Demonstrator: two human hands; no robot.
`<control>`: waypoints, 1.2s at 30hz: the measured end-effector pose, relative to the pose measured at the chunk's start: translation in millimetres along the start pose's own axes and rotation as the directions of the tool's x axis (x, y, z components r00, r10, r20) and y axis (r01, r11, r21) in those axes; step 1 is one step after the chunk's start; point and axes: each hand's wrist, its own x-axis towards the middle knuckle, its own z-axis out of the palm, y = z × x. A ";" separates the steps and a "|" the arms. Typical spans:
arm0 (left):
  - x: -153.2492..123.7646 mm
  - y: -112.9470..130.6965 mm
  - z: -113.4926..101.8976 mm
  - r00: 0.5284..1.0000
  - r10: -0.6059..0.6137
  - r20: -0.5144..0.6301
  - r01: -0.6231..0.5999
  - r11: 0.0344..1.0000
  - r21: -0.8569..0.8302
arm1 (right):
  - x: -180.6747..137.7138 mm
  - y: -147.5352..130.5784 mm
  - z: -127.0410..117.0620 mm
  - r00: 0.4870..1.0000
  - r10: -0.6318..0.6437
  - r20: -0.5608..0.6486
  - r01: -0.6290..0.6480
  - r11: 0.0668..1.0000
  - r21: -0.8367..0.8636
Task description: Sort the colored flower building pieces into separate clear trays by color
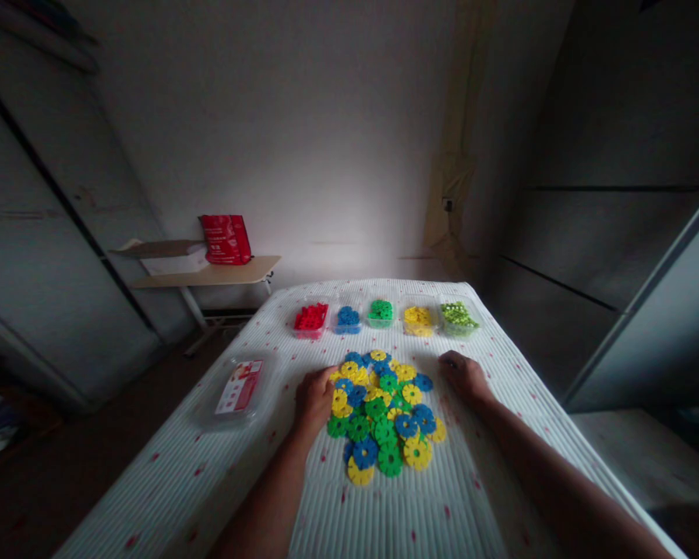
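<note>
A loose pile of flat, notched plastic discs [389,427] in yellow, blue and green lies in the middle of the table. My left hand [314,400] rests against the pile's left edge, its fingers curled inward beside a yellow disc. What those fingers hold, if anything, is hidden. To the right of the pile and a little apart from it, my right hand [464,378] lies on the tablecloth with its fingers curled closed. Its inner side is turned away, so I cannot see whether anything is inside.
Clear tubs along the back hold red pieces [311,317], blue pieces [348,317], green pieces [380,311], yellow pieces [418,317] and light green pieces [457,314]. A clear labelled plastic lid or box [240,388] lies left on the ribbed tablecloth [378,516]. Behind stands a side table [233,272] bearing a red bag [226,239].
</note>
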 end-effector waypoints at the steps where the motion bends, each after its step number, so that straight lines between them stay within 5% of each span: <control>1: 0.5 -0.8 0.3 1.000 -0.014 0.003 0.014 1.000 -0.012 | 0.2 0.8 0.6 1.000 -0.003 -0.004 0.003 1.000 -0.001; 6: 1.0 -0.1 2.4 0.998 -0.070 0.004 0.069 0.969 -0.237 | 1.7 4.0 2.4 1.000 -0.021 -0.006 0.021 1.000 -0.012; 13: -1.1 7.8 -0.1 0.978 -0.206 0.013 0.175 0.793 -0.584 | 1.1 3.3 0.7 1.000 -0.026 0.006 0.026 1.000 -0.012; 25: 0.7 17.2 -12.7 0.959 -0.282 -0.016 0.177 0.645 -0.743 | 3.8 10.3 6.0 0.999 -0.039 -0.017 0.040 0.999 0.027; 31: 10.6 37.1 -15.1 0.948 -0.272 0.165 0.305 0.631 -0.713 | 4.1 10.9 4.0 0.998 -0.061 -0.009 0.062 0.995 0.081; 36: 34.8 67.1 -12.1 0.884 -0.182 0.430 0.444 0.618 -0.649 | 5.6 11.5 4.2 0.999 -0.036 -0.015 0.037 0.994 0.100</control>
